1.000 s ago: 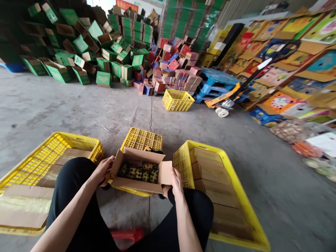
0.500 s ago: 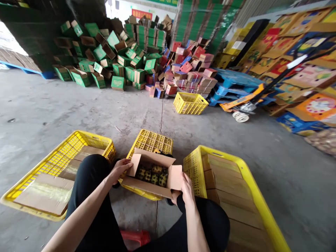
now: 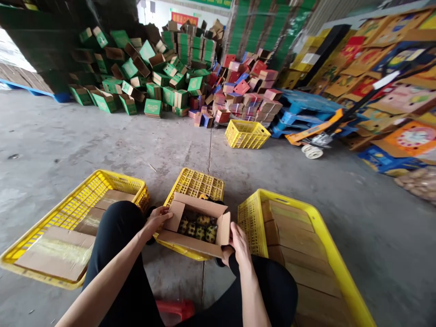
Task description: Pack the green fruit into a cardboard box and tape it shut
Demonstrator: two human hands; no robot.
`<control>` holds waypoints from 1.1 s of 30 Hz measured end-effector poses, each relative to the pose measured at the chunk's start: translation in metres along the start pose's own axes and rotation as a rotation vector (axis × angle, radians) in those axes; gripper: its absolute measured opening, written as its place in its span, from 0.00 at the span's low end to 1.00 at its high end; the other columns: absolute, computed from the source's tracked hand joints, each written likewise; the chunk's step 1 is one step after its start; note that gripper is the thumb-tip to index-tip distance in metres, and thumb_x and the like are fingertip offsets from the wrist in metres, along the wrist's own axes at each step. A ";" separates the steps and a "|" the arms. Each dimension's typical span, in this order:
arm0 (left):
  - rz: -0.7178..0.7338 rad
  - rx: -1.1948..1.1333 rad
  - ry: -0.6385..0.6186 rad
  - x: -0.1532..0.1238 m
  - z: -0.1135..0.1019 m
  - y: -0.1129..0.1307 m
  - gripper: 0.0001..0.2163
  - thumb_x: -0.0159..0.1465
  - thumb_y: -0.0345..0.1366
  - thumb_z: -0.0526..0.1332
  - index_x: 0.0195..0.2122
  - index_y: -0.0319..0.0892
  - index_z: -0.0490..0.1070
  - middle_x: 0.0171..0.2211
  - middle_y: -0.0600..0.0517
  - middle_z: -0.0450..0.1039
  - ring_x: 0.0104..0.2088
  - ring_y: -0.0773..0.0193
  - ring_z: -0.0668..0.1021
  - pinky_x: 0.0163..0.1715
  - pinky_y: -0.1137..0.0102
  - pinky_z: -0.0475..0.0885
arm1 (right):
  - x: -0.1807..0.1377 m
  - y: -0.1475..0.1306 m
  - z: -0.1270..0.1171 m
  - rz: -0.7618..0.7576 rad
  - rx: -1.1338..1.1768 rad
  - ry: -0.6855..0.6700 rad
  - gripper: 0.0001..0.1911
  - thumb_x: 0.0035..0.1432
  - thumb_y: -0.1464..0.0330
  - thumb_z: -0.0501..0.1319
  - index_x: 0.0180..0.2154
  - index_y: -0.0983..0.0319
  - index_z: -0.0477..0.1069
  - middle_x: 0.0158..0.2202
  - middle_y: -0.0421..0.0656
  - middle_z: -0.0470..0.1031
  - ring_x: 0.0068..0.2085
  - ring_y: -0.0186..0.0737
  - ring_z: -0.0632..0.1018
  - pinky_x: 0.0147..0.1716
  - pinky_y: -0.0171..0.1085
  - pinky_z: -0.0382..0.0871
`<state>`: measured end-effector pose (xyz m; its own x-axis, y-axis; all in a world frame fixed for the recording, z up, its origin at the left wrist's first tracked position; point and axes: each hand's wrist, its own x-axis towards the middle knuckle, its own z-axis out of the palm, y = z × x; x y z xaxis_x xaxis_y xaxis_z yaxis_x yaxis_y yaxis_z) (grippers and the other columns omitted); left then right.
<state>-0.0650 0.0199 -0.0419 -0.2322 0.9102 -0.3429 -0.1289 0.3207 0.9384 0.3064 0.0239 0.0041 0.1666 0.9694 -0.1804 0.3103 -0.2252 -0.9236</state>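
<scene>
A cardboard box [image 3: 194,245] with raised flaps rests tilted on an upturned yellow crate [image 3: 195,181] between my knees. Inside it lie several rounded, mottled yellow-and-dark bundles [image 3: 200,232], too small to name surely. My left hand [image 3: 157,221] is closed on the left end flap [image 3: 175,215], thumb over its face. On the opposite side, my right hand [image 3: 239,240] has bent fingers against the outer side of the right end flap [image 3: 223,228], which stands nearly upright. Part of its grip is hidden behind that flap.
Yellow baskets holding closed cartons stand left [image 3: 141,184] and right [image 3: 318,220] of my legs. A red stool [image 3: 182,309] shows below me. Farther off are a yellow crate [image 3: 247,136], heaped green boxes [image 3: 153,108], blue pallets [image 3: 306,106] and a pallet jack [image 3: 316,129].
The right end flap has swung inward from leaning outward to nearly upright, my right hand moving slightly left with it. The left end flap has also tipped a little inward under my left hand.
</scene>
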 end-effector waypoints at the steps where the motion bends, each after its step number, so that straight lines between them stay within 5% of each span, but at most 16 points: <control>1: 0.004 0.004 0.004 0.000 -0.001 -0.002 0.32 0.41 0.52 0.81 0.44 0.38 0.83 0.38 0.45 0.83 0.39 0.53 0.82 0.38 0.66 0.73 | 0.000 0.002 0.000 0.003 -0.012 -0.019 0.32 0.63 0.41 0.56 0.50 0.58 0.82 0.48 0.52 0.85 0.41 0.52 0.87 0.31 0.43 0.82; 8: 0.014 0.010 0.004 0.002 -0.001 -0.011 0.32 0.43 0.53 0.81 0.45 0.39 0.83 0.38 0.46 0.82 0.39 0.55 0.82 0.39 0.66 0.72 | 0.003 0.006 0.002 -0.124 -0.142 -0.097 0.21 0.63 0.49 0.60 0.41 0.56 0.83 0.43 0.48 0.86 0.43 0.51 0.86 0.40 0.44 0.83; 16: 0.006 0.006 0.007 0.002 -0.002 -0.013 0.33 0.43 0.53 0.81 0.47 0.39 0.82 0.38 0.47 0.82 0.38 0.55 0.82 0.38 0.67 0.72 | 0.005 0.010 0.006 -0.329 -0.332 -0.134 0.16 0.62 0.65 0.59 0.47 0.58 0.83 0.46 0.49 0.82 0.48 0.50 0.84 0.56 0.50 0.78; 26: 0.011 -0.007 -0.007 0.000 -0.002 -0.010 0.34 0.42 0.54 0.82 0.47 0.39 0.82 0.39 0.45 0.83 0.40 0.53 0.83 0.39 0.65 0.74 | 0.001 0.016 0.002 -0.430 -0.496 -0.251 0.32 0.55 0.82 0.55 0.57 0.56 0.80 0.52 0.47 0.77 0.56 0.46 0.80 0.65 0.46 0.72; 33: -0.002 -0.012 0.002 0.000 0.000 -0.007 0.34 0.42 0.53 0.81 0.46 0.38 0.82 0.38 0.46 0.82 0.40 0.54 0.82 0.40 0.66 0.73 | -0.005 0.018 -0.013 -0.432 -0.658 -0.414 0.45 0.53 0.83 0.55 0.71 0.53 0.66 0.68 0.48 0.66 0.70 0.47 0.70 0.71 0.44 0.64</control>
<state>-0.0640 0.0181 -0.0481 -0.2343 0.9090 -0.3447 -0.1409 0.3191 0.9372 0.3236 0.0136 -0.0073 -0.4018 0.9116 -0.0870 0.7638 0.2812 -0.5809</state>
